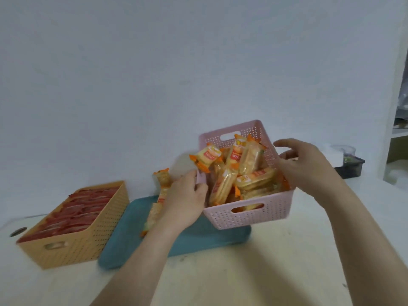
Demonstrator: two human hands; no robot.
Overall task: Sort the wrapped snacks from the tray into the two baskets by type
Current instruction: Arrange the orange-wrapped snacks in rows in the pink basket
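A pink basket (247, 215) full of yellow-wrapped snacks (254, 180) is tilted toward the left over the right end of a teal tray (198, 241). My left hand (183, 199) grips its left wall, thumb inside the rim. My right hand (304, 166) is at the basket's right wall with its fingers loosely spread above the rim, holding nothing. A few yellow snacks (154, 213) lie or tumble on the tray just left of my left hand. An orange basket (88, 239) left of the tray holds red-wrapped snacks (77, 208).
A dark box (348, 166) with a clear container on it sits at the back right of the white table. A white shelf unit (397, 129) stands at the far right. A round hole (18, 231) is in the table's left edge.
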